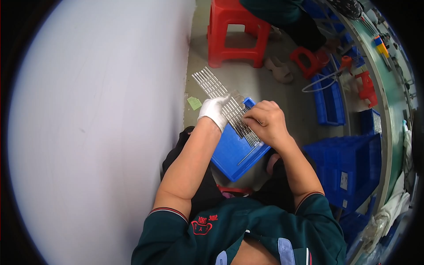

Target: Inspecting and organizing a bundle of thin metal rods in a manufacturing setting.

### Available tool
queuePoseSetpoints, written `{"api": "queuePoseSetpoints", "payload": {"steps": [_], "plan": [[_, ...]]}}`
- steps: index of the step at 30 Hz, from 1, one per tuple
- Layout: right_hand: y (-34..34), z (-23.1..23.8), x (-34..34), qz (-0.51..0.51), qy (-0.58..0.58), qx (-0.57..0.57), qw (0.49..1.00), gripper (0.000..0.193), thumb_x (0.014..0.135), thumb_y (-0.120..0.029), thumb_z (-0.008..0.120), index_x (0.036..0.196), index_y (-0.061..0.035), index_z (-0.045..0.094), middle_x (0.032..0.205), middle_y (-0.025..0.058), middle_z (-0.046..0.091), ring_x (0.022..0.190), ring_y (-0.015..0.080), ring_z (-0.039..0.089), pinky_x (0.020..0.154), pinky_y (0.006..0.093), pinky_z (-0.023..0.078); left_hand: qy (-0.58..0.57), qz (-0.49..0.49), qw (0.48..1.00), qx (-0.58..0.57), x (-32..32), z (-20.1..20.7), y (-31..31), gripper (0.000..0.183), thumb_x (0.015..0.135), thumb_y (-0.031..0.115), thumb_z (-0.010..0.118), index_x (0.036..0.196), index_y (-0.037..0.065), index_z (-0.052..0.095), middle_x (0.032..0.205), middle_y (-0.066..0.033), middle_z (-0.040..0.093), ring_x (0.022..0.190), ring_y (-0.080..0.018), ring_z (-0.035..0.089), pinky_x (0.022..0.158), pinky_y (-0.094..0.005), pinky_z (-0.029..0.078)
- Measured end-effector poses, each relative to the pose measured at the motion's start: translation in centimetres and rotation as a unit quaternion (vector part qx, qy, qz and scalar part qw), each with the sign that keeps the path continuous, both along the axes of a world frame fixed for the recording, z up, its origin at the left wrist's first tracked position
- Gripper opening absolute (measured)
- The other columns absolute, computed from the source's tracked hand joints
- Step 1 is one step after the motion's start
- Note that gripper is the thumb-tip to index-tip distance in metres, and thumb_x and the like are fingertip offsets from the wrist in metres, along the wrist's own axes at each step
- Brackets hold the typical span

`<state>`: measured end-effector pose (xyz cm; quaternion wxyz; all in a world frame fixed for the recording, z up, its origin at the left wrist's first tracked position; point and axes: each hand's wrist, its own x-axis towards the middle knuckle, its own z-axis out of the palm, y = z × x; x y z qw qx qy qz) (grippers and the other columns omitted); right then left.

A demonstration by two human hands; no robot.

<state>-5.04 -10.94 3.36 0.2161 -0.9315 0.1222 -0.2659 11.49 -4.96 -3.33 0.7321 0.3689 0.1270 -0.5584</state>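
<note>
My left hand [213, 110], in a white glove, is closed around a flat row of several thin silvery metal rods [208, 83]. The rods slant from upper left to lower right, side by side. At the lower right part of the row is my bare right hand [268, 123], its thumb and fingers pinched together. What sits between those fingertips is hidden. Below both hands a blue plastic tray [229, 163] rests in front of my lap. One loose thin rod [246, 157] lies in it near the right side.
A pale wall [101, 123] fills the left side. Ahead stands a red stool [236, 55], with another person's dark-clothed leg [304, 31] beyond it. Blue bins [349, 163] stand at the right under a green-topped workbench [395, 145]. A yellow-green paper [194, 103] lies on the floor.
</note>
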Motion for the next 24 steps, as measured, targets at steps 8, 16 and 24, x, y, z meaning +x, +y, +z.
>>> {"api": "queuePoseSetpoints", "payload": {"steps": [8, 16, 24], "plan": [[-0.2, -0.9, 0.2, -0.023, -0.01, 0.107, 0.994, 0.008, 0.069, -0.008, 0.073, 0.075, -0.0057, 0.068, 0.068, 0.0086, 0.061, 0.068, 0.026, 0.06, 0.069, 0.0354, 0.046, 0.0, -0.008, 1.0, 0.001, -0.1, 0.2, 0.1, 0.024, 0.094, 0.002, 0.049, 0.118, 0.003, 0.05, 0.112, -0.0206, 0.058, 0.103, -0.0415, 0.06, 0.086, -0.057, 0.053], [0.1, -0.4, 0.1, -0.006, -0.008, 0.062, 0.998, 0.009, 0.069, -0.009, 0.074, 0.076, -0.0075, 0.069, 0.069, 0.0068, 0.062, 0.069, 0.0251, 0.06, 0.069, 0.0354, 0.046, 0.003, -0.005, 1.0, 0.0, 0.0, 0.0, 0.1, 0.024, 0.095, 0.002, 0.048, 0.118, 0.002, 0.05, 0.112, -0.0202, 0.058, 0.103, -0.0404, 0.06, 0.086, -0.0542, 0.055], [-0.5, 0.0, 0.0, 0.017, 0.041, 0.056, 0.997, 0.008, 0.071, -0.01, 0.074, 0.077, -0.007, 0.069, 0.072, 0.0059, 0.064, 0.073, 0.0235, 0.061, 0.074, 0.0341, 0.045, 0.019, -0.007, 1.0, 0.005, 0.0, 0.1, 0.2, 0.025, 0.093, 0.002, 0.05, 0.118, 0.005, 0.051, 0.114, -0.0199, 0.057, 0.104, -0.0406, 0.06, 0.084, -0.0559, 0.055]]}}
